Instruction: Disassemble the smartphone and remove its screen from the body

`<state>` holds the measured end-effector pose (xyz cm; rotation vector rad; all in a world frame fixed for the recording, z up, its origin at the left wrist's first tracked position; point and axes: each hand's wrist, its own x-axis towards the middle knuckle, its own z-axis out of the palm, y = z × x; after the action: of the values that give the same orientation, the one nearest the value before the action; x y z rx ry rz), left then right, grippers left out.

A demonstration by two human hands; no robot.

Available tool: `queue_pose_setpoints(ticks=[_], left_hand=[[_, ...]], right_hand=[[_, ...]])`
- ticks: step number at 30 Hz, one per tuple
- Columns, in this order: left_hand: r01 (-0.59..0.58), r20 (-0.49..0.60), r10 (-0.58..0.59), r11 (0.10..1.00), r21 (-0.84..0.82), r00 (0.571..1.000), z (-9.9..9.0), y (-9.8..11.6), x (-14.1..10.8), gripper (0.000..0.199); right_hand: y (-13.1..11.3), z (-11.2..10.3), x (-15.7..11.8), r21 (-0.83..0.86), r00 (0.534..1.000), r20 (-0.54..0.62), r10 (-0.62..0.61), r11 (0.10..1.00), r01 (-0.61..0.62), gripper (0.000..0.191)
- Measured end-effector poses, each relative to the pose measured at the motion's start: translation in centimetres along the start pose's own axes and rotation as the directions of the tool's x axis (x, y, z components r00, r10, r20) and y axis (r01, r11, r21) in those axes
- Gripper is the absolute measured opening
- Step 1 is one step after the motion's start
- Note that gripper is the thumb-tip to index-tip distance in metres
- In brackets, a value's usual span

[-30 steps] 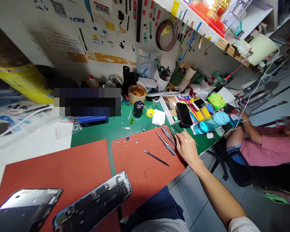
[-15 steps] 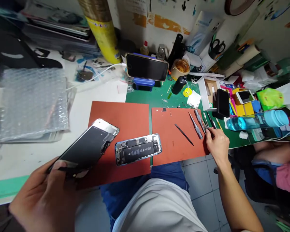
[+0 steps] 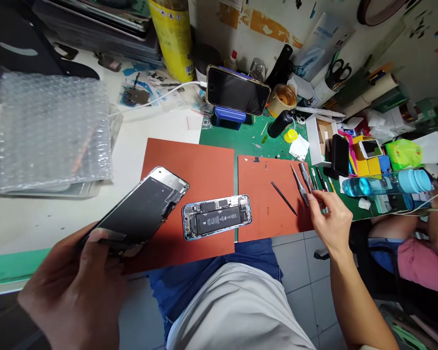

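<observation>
Currently, head view: your left hand (image 3: 78,289) grasps a thin black phone screen panel (image 3: 136,209) by its near end, thumb on top. The panel slants away from you over a flat reddish-brown mat (image 3: 200,165), its silvery patch at the far end.

Just right of the panel, an opened phone body with a bluish frame (image 3: 218,218) lies inside-up, a black battery (image 3: 219,220) filling much of it. It bridges the narrow gap between that mat and a second reddish-brown mat (image 3: 255,189).

Your right hand (image 3: 332,221) is at the second mat's right edge, thumb and forefinger drawn close together next to two slender grey tools (image 3: 300,187). Whether you pinch one of them cannot be made out. On the same mat, left of these tools, a thin black stick-shaped tool (image 3: 283,198) lies at a slant.

Beyond the mats, a dark-screened phone (image 3: 238,90) leans on a blue plastic stand (image 3: 229,116), a white cable (image 3: 171,91) at its left end. To your right, near the worktop's edge, a translucent blue bottle (image 3: 385,183) lies on its side; past it sits a person in pink (image 3: 425,265).
</observation>
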<state>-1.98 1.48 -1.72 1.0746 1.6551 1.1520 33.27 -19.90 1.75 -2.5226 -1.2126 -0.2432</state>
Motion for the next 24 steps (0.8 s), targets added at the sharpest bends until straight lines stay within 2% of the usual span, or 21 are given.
queue_pose_setpoints(ticks=[2,3,6,8,11,14,18,21,24], left_hand=[[0.048,-0.029,-0.049,0.998,-0.041,0.998,0.1,0.5,-0.1,0.038],[0.071,-0.031,-0.073,0.996,-0.06,0.997,0.2,0.7,-0.2,0.037],[0.109,-0.003,-0.111,0.984,-0.138,0.994,0.3,0.9,-0.2,0.035],[0.105,0.003,-0.107,0.974,-0.201,0.994,0.3,0.7,0.0,0.032],[0.098,0.008,-0.1,0.957,-0.271,0.995,0.0,0.2,0.4,0.031],[0.133,0.048,-0.124,0.945,-0.3,0.991,-0.8,-0.4,0.6,0.029],[0.159,0.11,-0.13,0.933,-0.323,0.985,-1.6,-0.8,0.3,0.029],[0.181,0.178,-0.113,0.882,-0.435,0.978,-1.8,-0.7,-0.3,0.036],[0.217,0.176,-0.149,0.848,-0.484,0.973,-2.2,-0.7,-1.0,0.044]], right_hand=[[-2.7,-0.7,0.0,0.23,0.979,0.088,-0.185,0.96,0.161,0.029],[-4.0,-0.8,0.1,0.325,0.947,0.141,-0.288,0.917,0.231,0.039],[-7.5,-0.3,0.8,0.477,0.797,0.278,-0.536,0.797,0.37,0.075],[-9.4,0.5,1.5,0.503,0.698,0.347,-0.626,0.753,0.425,0.085],[-11.9,1.7,2.6,0.481,0.569,0.416,-0.709,0.703,0.524,0.085],[-14.0,2.5,3.1,0.437,0.474,0.447,-0.758,0.648,0.624,0.089],[-15.6,3.3,3.2,0.339,0.433,0.477,-0.765,0.614,0.713,0.098],[-16.1,3.8,3.0,0.257,0.424,0.485,-0.765,0.588,0.767,0.097],[-16.2,4.0,2.8,0.197,0.43,0.493,-0.757,0.578,0.792,0.098]])
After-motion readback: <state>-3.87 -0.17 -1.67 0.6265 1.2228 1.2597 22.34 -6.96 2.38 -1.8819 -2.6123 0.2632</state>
